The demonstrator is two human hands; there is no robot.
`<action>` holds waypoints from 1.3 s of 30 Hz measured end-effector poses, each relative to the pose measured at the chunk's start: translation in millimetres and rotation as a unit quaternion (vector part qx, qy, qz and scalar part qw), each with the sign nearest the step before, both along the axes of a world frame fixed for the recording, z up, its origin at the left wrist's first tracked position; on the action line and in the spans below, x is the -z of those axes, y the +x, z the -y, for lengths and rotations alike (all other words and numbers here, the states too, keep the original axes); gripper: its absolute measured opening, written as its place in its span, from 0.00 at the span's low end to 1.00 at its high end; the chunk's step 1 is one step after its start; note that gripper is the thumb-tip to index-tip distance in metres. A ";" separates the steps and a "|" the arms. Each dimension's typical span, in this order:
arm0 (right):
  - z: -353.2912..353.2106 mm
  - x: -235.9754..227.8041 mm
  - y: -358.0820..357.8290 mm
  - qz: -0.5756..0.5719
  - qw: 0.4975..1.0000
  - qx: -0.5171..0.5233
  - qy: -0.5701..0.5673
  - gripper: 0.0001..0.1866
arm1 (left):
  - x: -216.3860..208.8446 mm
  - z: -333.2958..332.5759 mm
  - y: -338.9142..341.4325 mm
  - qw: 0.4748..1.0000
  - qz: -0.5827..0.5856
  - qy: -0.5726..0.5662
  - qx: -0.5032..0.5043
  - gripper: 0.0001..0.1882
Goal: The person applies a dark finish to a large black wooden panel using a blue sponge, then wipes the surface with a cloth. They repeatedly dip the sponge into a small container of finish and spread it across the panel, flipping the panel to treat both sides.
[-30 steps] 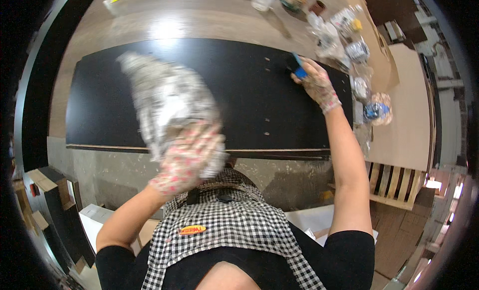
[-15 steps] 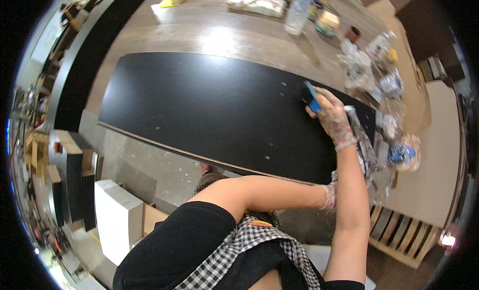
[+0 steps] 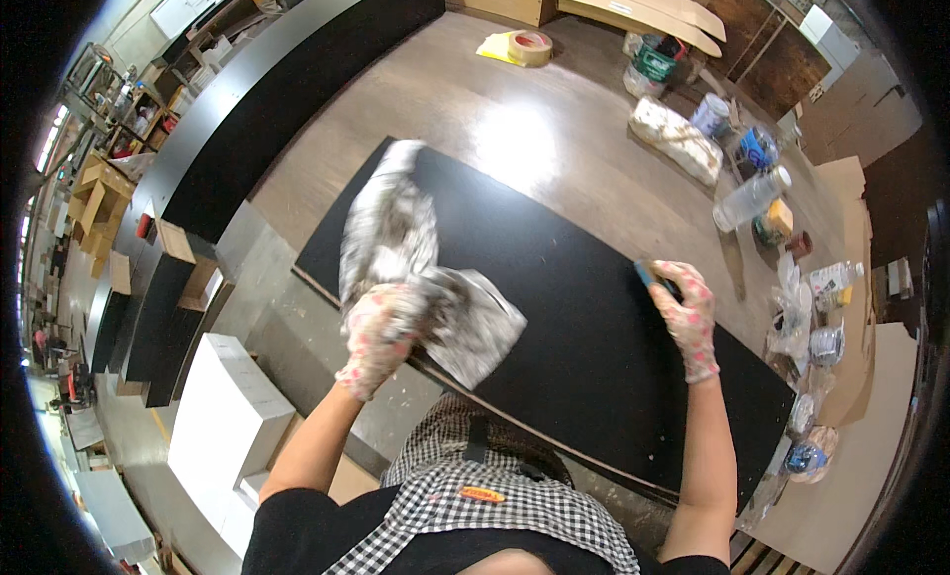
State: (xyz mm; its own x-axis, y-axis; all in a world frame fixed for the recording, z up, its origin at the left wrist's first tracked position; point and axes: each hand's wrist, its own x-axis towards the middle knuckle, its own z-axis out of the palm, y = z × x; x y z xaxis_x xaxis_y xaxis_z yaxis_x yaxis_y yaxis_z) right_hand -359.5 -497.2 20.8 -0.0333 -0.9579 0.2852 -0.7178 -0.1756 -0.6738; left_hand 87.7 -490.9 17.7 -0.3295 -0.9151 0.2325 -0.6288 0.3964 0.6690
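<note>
A long black board [image 3: 564, 347] with a pale brown edge lies at a slant across the work surface in front of me. My left hand [image 3: 381, 337], in a spotted glove, is closed on a crumpled grey-and-white rag [image 3: 465, 323], which spreads over the board's left part and is smeared by motion. Over at the board's right side, my right hand [image 3: 690, 323], gloved in a pink-spotted pattern, grips a small blue and dark hand tool [image 3: 645, 272] at the board's surface. The fingers hide most of the tool, so its exact kind does not show.
On the brown worktop [image 3: 416, 105] are a tape roll [image 3: 531, 47], a green tub [image 3: 651, 65], a white stained bundle [image 3: 676, 140] and a clear bottle [image 3: 752, 199]. Plastic litter [image 3: 789, 313] lines the right side. Black panels [image 3: 297, 130] and a white box [image 3: 226, 402] stand left.
My left hand has swung from the right side to the board's left part, bringing the rag with it. The view has turned. My right hand still holds the blue tool near the board's far edge.
</note>
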 end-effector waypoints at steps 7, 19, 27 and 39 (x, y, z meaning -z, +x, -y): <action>124.9 -8.1 134.3 -0.075 0.995 -0.068 0.020 0.14 | -5.5 45.9 27.7 0.975 -0.170 0.130 0.057 0.31; 265.7 21.7 268.1 -0.066 0.942 -0.258 -0.205 0.15 | 9.3 73.8 27.3 0.939 -0.147 0.170 0.260 0.41; 125.6 5.1 127.2 0.206 0.966 -0.066 0.138 0.17 | 7.2 85.5 30.2 0.895 -0.108 0.264 0.343 0.43; 187.1 4.2 212.1 -0.080 0.990 -0.117 0.020 0.17 | 10.3 91.5 37.9 0.853 -0.161 0.302 0.393 0.52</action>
State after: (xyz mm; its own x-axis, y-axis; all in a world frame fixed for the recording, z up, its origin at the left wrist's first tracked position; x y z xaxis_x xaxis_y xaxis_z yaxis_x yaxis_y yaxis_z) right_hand -147.4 -684.3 16.6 0.2334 -0.9446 0.2307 -0.7590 -0.3253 -0.5641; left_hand 125.5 -582.4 7.4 -0.9051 -0.4252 -0.0080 -0.0715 0.1337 0.9884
